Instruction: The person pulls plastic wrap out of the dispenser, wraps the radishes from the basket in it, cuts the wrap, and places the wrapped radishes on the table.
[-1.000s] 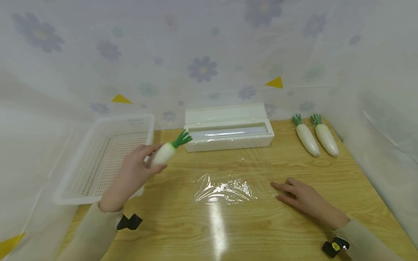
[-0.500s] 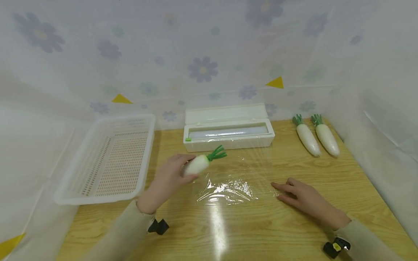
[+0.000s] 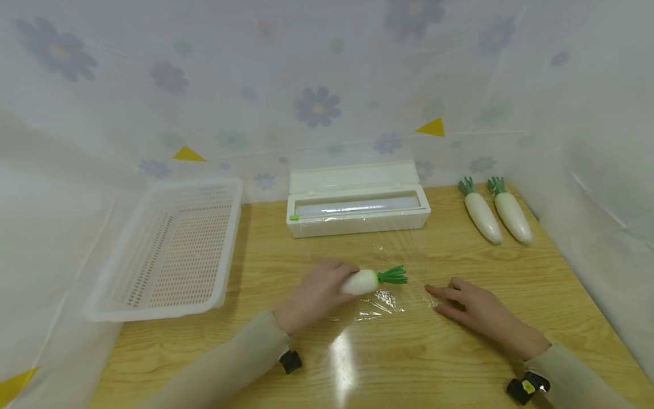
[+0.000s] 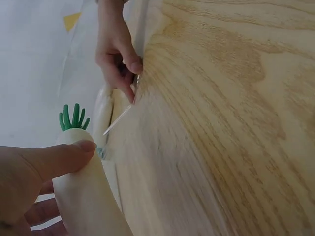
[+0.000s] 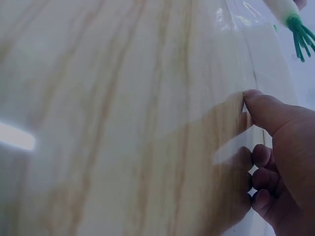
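My left hand [image 3: 319, 289] grips a white radish [image 3: 361, 282] with a short green top. The radish lies nearly level over the clear cling film [image 3: 378, 307], its top pointing right; whether it touches the film is unclear. In the left wrist view the thumb lies across the radish [image 4: 91, 196], with fingers behind it. At the film's right edge, my right hand [image 3: 472, 309] rests its thumb and fingertips, set apart, on the film and table. The film runs out of a white dispenser box [image 3: 357, 226], whose lid [image 3: 352, 177] stands raised.
A white perforated basket [image 3: 222, 278] stands at the left of the wooden table [image 3: 265, 369]. Two more white radishes, a nearer one [image 3: 482, 217] and an outer one [image 3: 512, 218], lie at the back right, looking shiny. A flowered curtain [image 3: 317, 68] hangs behind.
My left hand has carried the radish from beside the basket rightward and down over the film, turning it level. The green slider on the box has come into sight. My right hand has stayed put.
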A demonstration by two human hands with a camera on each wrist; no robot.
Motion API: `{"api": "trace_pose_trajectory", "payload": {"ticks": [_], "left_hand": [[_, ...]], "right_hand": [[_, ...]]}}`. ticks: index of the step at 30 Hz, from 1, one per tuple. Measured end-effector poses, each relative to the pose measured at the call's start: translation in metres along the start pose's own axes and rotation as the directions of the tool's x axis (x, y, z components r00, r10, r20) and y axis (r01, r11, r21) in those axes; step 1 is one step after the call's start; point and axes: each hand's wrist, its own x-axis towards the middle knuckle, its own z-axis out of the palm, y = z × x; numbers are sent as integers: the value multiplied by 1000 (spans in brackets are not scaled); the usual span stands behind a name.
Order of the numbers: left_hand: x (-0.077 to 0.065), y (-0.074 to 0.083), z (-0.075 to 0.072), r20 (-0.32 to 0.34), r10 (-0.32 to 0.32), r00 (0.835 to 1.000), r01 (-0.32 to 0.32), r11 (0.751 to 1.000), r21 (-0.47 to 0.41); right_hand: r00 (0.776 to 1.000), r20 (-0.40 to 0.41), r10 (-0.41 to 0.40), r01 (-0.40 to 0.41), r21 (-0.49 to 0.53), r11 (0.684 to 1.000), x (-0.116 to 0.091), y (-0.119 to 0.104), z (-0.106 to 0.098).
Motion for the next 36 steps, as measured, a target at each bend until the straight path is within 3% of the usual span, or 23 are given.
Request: {"api": "trace_pose_trajectory", "payload": {"ticks": [8, 14, 36], "left_hand": [[23, 7, 21, 64, 54, 997, -60, 993, 99], [37, 6, 33, 83, 30, 996, -42, 988, 146], [42, 0, 45, 84, 22, 996, -38, 980, 197]], "right_hand": [[999, -9, 31, -31, 4, 1000, -1, 0, 1], [1000, -15, 15, -15, -2, 1000, -2, 0, 1], [999, -31, -8, 8, -12, 1000, -3, 5, 5]]}}
